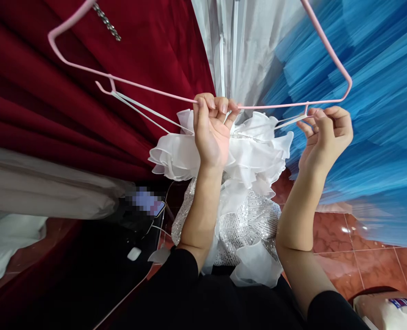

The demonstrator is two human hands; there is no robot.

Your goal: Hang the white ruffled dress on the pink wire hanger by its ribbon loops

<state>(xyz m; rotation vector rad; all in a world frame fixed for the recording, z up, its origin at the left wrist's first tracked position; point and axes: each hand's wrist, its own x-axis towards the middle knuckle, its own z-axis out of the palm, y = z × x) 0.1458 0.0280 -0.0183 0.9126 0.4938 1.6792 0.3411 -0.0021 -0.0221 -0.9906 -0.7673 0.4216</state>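
Note:
A pink hanger (pixel 148 88) spans the upper view, and a white ruffled, sequined dress (pixel 248 156) hangs below it by thin straps. My left hand (pixel 214 130) is closed around the middle of the hanger's lower bar, palm facing me. At the bar's right end, my right hand (pixel 323 135) pinches the white strap (pixel 294 120) beside the small hook. The left strap (pixel 145 111) sits looped in the hanger's left hook. Both forearms pass in front of the dress, hiding part of it.
Dark red fabric (pixel 148 41) hangs at left and blue tulle (pixel 371 137) at right, with whitish cloth (pixel 255 50) between. A phone (pixel 148 201) and a small white case (pixel 134 254) lie on a black surface, lower left. A bag (pixel 385 309) stands on the red tiled floor (pixel 371 266).

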